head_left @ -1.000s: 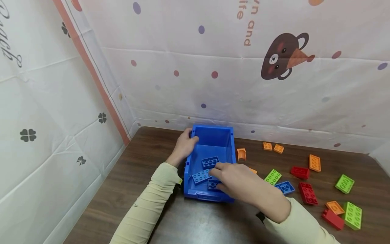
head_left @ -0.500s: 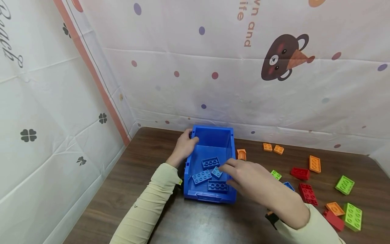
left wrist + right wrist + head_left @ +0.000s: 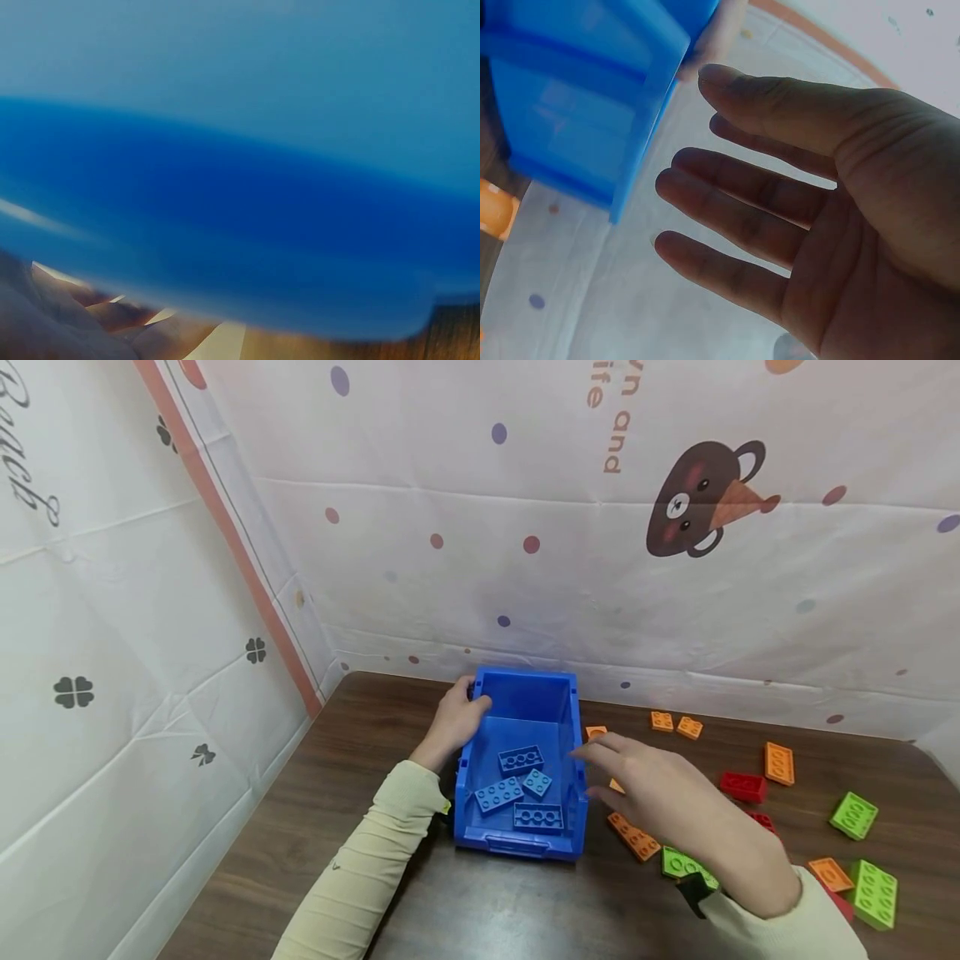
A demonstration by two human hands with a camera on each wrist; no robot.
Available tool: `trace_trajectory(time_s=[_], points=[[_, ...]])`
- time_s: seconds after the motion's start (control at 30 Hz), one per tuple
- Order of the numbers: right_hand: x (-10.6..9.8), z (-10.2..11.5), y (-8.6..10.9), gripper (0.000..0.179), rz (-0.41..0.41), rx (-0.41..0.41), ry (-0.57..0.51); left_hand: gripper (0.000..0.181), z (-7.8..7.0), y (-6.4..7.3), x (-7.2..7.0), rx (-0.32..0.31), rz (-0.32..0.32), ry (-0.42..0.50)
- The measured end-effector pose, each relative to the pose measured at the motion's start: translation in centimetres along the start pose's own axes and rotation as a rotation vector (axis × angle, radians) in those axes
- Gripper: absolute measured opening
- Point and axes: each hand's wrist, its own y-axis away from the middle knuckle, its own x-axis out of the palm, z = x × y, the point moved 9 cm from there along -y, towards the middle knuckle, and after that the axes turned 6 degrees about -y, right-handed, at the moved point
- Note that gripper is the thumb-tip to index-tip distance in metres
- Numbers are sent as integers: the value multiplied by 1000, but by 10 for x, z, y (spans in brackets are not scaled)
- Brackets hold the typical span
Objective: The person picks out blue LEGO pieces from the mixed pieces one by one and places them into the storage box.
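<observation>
A blue plastic bin (image 3: 517, 845) stands on the table, its left wall gripped by my left hand (image 3: 453, 723) with the thumb over the rim. Inside lie a studded blue brick (image 3: 498, 795), a small square blue brick (image 3: 537, 782) and two upturned blue bricks, one farther back (image 3: 521, 760) and one in front (image 3: 537, 817). Just off the bin's right wall hovers my right hand (image 3: 667, 789), holding nothing; in the right wrist view its fingers (image 3: 735, 217) are spread. The bin's wall (image 3: 225, 187) fills most of the left wrist view, blurred.
Right of the bin lie an orange brick (image 3: 633, 837) and a green brick (image 3: 686, 865), partly under my right arm. Farther right are scattered red (image 3: 743, 787), orange (image 3: 779, 763) and green bricks (image 3: 853, 815). A printed cloth (image 3: 420, 585) hangs behind the table.
My right hand has come out of the bin to the right and now holds nothing. The small square blue brick shows in the bin. My left hand keeps its grip.
</observation>
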Motion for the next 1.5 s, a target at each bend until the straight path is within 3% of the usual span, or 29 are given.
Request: trace_trajectory(time_s=[0.2, 0.63, 1.03, 1.5], points=[[-1, -27, 12, 43, 17, 104, -26, 54, 2, -1, 0, -2, 2, -1], [4, -74, 38, 45, 9, 154, 13, 54, 0, 1, 0, -10, -2, 5], [20, -110, 60, 46, 96, 243, -9, 53, 0, 0, 0, -7, -4, 2], [39, -135, 75, 39, 235, 374, -83, 52, 1, 0, 0, -17, 0, 17]])
